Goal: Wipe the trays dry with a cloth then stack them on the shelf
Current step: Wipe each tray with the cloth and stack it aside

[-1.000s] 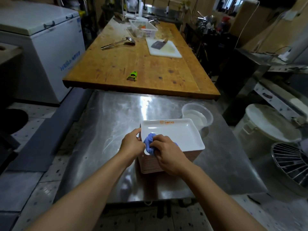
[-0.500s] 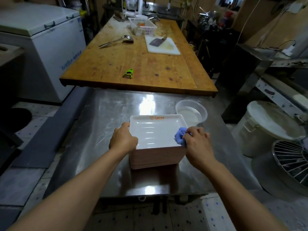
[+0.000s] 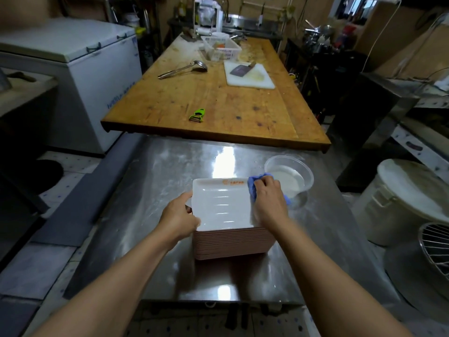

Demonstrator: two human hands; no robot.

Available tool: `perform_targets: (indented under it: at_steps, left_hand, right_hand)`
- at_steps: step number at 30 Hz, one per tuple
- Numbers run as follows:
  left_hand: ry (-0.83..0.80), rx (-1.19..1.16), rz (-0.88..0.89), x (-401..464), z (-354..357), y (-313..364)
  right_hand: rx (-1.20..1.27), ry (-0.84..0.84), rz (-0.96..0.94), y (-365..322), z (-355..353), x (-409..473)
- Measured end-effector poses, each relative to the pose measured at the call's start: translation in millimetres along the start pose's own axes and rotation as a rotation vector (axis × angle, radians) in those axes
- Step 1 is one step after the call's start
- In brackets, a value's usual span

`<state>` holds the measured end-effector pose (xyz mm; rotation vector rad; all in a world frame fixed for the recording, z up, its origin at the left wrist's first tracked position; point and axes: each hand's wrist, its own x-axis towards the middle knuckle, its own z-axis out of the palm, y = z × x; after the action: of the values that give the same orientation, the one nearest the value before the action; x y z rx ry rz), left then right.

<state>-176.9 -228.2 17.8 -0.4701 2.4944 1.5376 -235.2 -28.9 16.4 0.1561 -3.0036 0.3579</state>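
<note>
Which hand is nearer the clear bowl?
Right. The right hand, gripping the blue cloth at the top tray's far right corner, sits just beside the clear bowl; the left hand holds the tray's opposite edge.

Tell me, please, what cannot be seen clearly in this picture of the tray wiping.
- Right hand, head view: its palm covers most of the blue cloth.
- Top tray: the orange print is too small to read.
- Tray stack: edges too thin to count.
- Shelf: not in view.
- Left hand: fingertips hidden under the tray's rim.
</note>
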Motion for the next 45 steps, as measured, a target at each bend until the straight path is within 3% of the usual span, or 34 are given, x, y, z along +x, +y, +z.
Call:
perform_targets:
  at_steps: [9,18,21,27,30,37,45]
  left_hand:
    - [-0.081,-0.168,-0.054,-9,-3,5]
    - [-0.123,-0.189,-0.068,-13,-6,8]
    - [-0.064,-0.139,-0.073,-11,-1,10]
    - [0.017,-0.017,-0.033,-8,6,11]
    - [0.037,0.012,-0.017,-7,7,10]
    - [0.098,0.071,-0.021,-7,10,11]
    - [0.141,0.17,-0.001,-8,15,12]
  right_hand:
    - [0.201,-0.154,-0.314,-76,23,1]
    - [0.277,-0.421,-0.384,-49,-12,-43]
    - [0.233,-0.336,-0.378,-40,-14,-48]
    - [-0.096,-0.091,-0.069,13,-13,-46]
    - [-0.086,-0.075,0.037,1,-7,-26]
    - [0.082,-0.19,-0.256,-37,9,-36]
    - [-0.203,-0.118,-0.201,33,-36,-71]
